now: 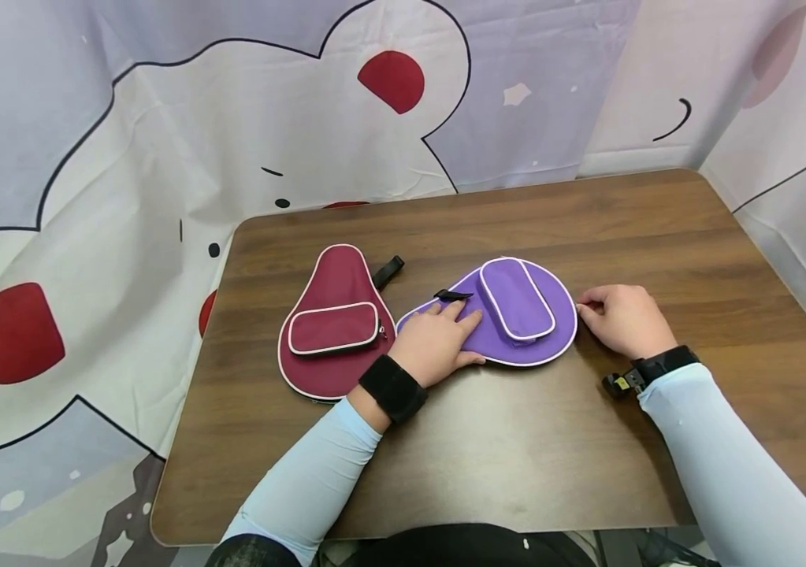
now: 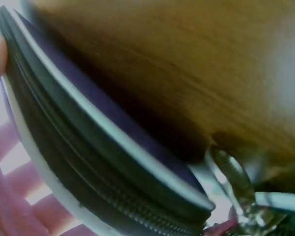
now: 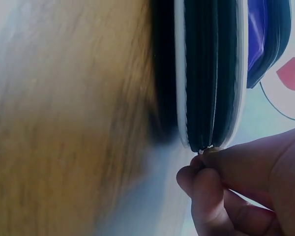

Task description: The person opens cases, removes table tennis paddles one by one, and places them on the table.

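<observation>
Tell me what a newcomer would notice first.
Probably the purple, white-piped, paddle-shaped fabric case on the brown wood-grain table, under the left hand. At its right edge, the right hand pinches a zipper pull. Left of both hands lies a dark red, white-piped fabric case.

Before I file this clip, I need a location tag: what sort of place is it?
Probably an indoor corner set up for recording: a table backed by printed cloth, plus a small wrist-worn device.
</observation>
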Action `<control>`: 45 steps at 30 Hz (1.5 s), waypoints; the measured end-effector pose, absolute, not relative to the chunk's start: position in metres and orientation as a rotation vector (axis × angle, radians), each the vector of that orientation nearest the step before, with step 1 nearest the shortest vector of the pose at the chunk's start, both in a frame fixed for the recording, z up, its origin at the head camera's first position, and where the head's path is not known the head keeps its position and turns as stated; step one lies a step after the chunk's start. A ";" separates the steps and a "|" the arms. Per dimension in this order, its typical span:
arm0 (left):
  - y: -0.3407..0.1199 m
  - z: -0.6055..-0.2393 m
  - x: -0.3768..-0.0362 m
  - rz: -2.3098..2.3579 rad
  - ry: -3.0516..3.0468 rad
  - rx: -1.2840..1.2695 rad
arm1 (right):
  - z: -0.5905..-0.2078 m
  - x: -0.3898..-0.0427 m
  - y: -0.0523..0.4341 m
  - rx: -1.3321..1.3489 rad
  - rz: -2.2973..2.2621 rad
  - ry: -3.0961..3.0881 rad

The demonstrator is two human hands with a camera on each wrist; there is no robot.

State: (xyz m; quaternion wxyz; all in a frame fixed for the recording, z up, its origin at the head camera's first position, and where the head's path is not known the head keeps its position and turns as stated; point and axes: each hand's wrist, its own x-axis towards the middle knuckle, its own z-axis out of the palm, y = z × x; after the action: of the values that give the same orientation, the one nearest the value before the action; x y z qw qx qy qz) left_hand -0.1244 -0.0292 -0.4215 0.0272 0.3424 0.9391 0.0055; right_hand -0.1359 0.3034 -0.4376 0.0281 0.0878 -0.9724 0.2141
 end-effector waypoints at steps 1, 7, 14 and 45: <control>-0.029 -0.422 -0.124 0.006 2.912 1.059 | -0.438 -0.136 0.303 0.272 0.663 -2.995; -0.026 -0.421 -0.115 -0.065 2.982 1.049 | -0.439 -0.133 0.297 0.271 0.667 -2.987; -0.020 -0.422 -0.105 -0.095 3.100 1.001 | -0.437 -0.130 0.291 0.273 0.677 -3.004; -0.050 -0.403 -0.094 0.136 2.979 0.964 | -0.433 -0.134 0.268 0.444 0.666 -2.926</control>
State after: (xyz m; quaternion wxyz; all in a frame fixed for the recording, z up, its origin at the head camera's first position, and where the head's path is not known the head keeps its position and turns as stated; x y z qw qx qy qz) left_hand -0.0936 -0.0499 -0.4032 0.0039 0.3076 0.9505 0.0433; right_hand -0.1344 0.2684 -0.4328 0.0538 0.1462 -0.9632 0.2192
